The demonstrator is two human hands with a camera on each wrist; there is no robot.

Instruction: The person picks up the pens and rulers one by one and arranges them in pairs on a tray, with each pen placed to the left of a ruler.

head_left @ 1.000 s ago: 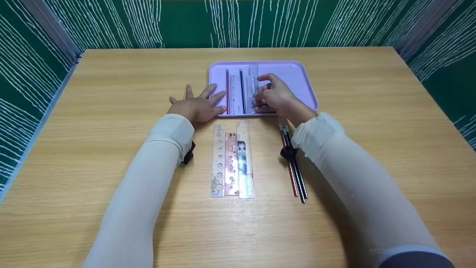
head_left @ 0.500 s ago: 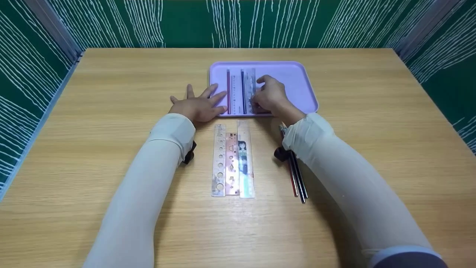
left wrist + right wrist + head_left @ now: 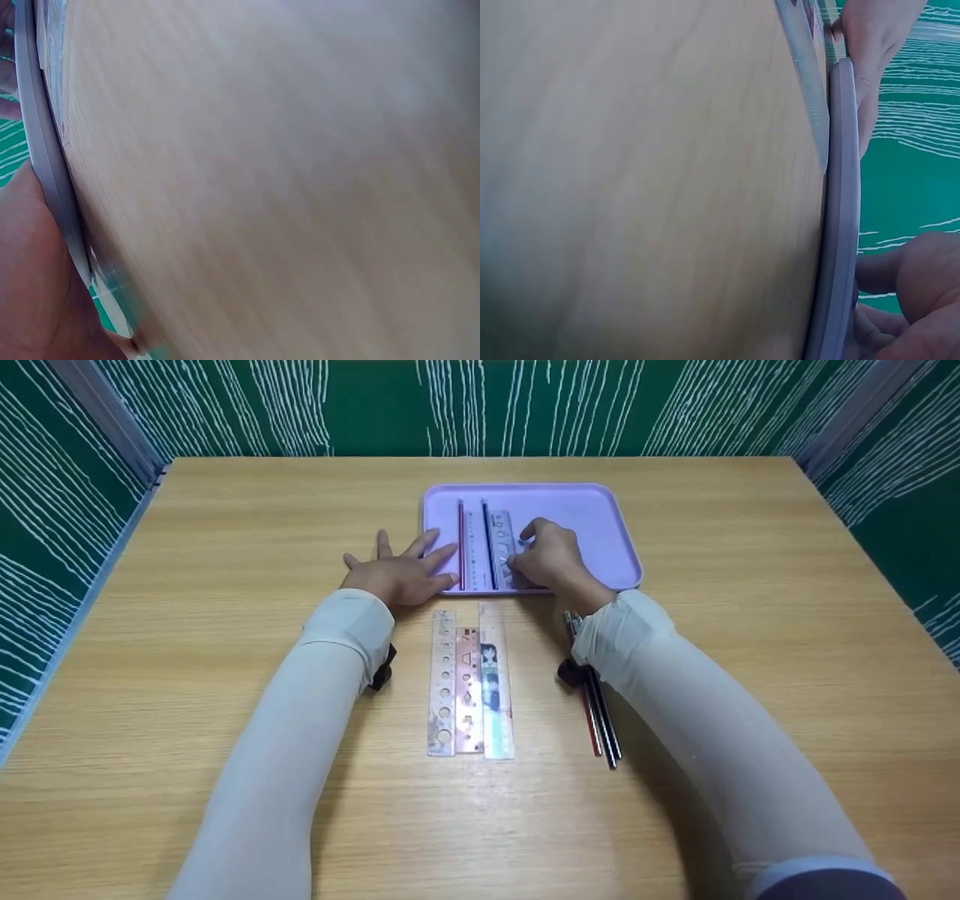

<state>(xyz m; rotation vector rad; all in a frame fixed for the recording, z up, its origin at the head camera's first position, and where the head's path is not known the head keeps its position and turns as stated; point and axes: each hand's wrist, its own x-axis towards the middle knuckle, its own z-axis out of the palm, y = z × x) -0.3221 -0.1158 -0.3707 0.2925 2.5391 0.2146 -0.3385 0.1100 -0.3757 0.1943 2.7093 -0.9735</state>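
A purple tray lies toward the back of the table. Inside it, from left to right, are a red pencil, a clear ruler, a dark pencil and a clear ruler with cut-out shapes. My right hand has its fingers curled at the right side of the cut-out ruler, pinching its lower part; the fingertips are partly hidden. Spread wide, my left hand rests at the tray's front left corner, thumb beside the red pencil. The right wrist view shows the tray's edge beside my curled fingers.
Three rulers lie side by side in front of the tray: one with round holes, a pink one and a clear one with a printed figure. Several pencils lie partly under my right wrist. Green, white-streaked walls surround the table.
My right hand has brought the cut-out ruler down flat and nearer, against the dark pencil, whose far end has tipped slightly left. My left hand has stayed in place.
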